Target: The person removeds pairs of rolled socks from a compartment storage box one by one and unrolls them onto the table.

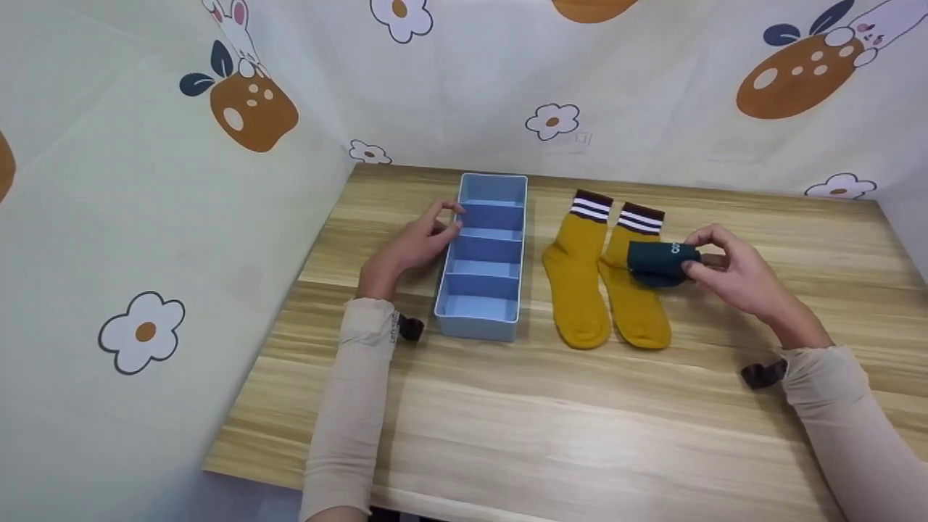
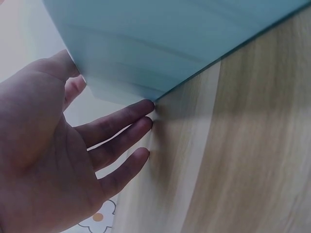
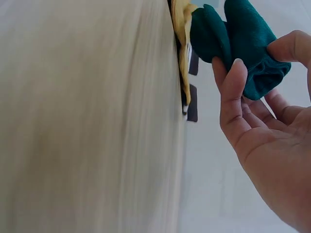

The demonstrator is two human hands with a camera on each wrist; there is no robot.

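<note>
Facing patterned walls (image 1: pixel 471 94) over wooden tabletop (image 1: pixel 551 406), right grip (image 1: pixel 741 279) pinches green bundle (image 1: pixel 656 257), left (image 1: pixel 413 246) relaxed.

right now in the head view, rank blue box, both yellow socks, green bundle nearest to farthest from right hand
1. Green bundle, in the right hand
2. Right yellow sock, left of the hand
3. Left yellow sock, farther left
4. Blue box, leftmost

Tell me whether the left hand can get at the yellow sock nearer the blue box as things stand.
Probably yes: the left hand appears to hold nothing, only touching the blue box. That box stands between it and the nearer yellow sock, so it would likely reach over; nothing covers that sock.
</note>
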